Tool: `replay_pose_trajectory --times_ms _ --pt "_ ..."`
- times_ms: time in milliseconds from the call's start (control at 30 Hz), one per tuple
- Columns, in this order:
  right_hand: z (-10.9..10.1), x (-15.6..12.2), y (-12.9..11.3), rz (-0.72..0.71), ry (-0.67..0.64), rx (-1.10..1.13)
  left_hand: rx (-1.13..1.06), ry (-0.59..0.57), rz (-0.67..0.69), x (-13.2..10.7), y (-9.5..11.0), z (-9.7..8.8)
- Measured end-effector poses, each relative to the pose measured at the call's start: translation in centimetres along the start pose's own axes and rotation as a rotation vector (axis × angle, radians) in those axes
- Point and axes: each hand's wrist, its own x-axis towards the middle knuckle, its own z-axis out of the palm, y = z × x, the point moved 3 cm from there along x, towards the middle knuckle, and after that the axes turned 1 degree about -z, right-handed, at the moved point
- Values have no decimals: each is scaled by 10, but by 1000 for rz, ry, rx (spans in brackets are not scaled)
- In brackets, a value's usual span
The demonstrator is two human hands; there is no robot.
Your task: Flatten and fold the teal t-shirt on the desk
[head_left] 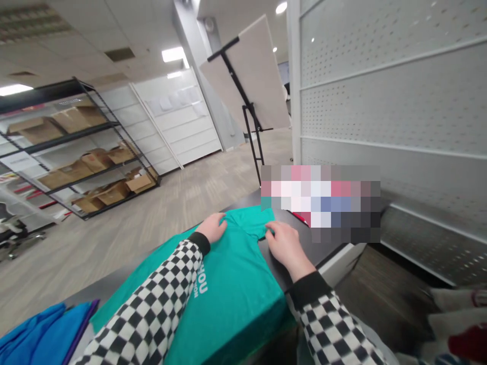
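Since the left hand (210, 227) lies flat, fingers spread, and the right hand (283, 247) sits at the sleeve, grip unclear, the teal T-shirt (232, 268) on the dark table (292, 258) could skew if dragged

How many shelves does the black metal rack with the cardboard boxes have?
4. The black metal rack has a top shelf, a second, a third and a bottom shelf; the lower three hold cardboard boxes.

Bare dark tabletop (319, 253) is showing just beyond the right hand (285, 247), narrowing toward a pixelated, unreadable object (319, 203) that is blocking the far end, while a perforated white partition (380, 91) is rising past the table's right edge, closing that side.
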Motion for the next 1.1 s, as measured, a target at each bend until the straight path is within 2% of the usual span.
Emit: replay_pose_trajectory --times_ms 100,233,367,533,633,767,900,967,1100 --pt "-6 -8 -10 5 -46 -51 -32 -32 28 27 19 16" --pt "-15 -11 -19 38 -87 -55 -34 -89 -3 44 21 29" --pt "-14 -10 -18 60 -83 -45 -24 -122 -49 46 20 39" --pt "-10 -11 -17 75 -115 -71 11 -130 -92 38 28 52" --pt "-11 -12 -20 49 -131 -82 45 -87 -99 33 34 53" --pt "-13 -12 -20 41 -154 -67 47 -36 -91 33 38 45" --pt "-13 -12 -18 22 -159 -2 31 47 -7 37 40 36" --pt "-13 -12 -18 15 -154 23 -2 7 28 38 41 39" --pt "-12 -13 -18 13 -145 13 -53 -77 -17 41 42 44"
